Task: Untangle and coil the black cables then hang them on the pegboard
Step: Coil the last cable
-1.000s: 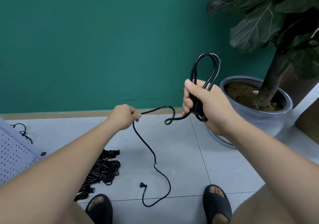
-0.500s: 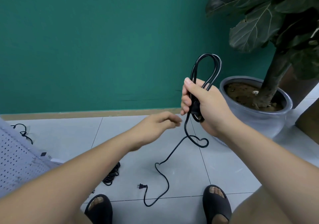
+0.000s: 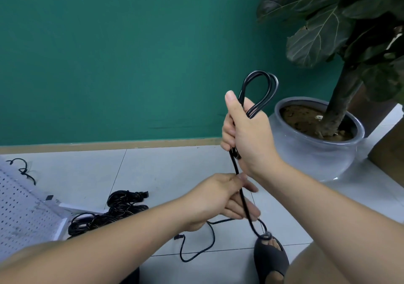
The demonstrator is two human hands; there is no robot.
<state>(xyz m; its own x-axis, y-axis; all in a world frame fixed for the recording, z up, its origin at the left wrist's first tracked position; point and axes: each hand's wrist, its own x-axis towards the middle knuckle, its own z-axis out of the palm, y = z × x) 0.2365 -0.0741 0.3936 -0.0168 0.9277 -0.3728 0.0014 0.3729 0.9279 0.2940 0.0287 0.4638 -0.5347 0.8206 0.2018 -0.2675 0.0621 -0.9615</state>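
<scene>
Holding the cable loops upright, my right hand has its fingers closed tight round them. My left hand, blurred, seems to pinch the loose tail just below. The cable is light, bendy, rather smooth; best taken close under the coil. Its end trails on the floor, partly hidden behind my arm.

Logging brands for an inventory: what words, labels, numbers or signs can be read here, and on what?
None legible. The black power cable gripped by the right hand and pinched by the left hand, the white perforated metal pegboard, the grey glazed plant pot and the dark rubber sandal show no print.
</scene>
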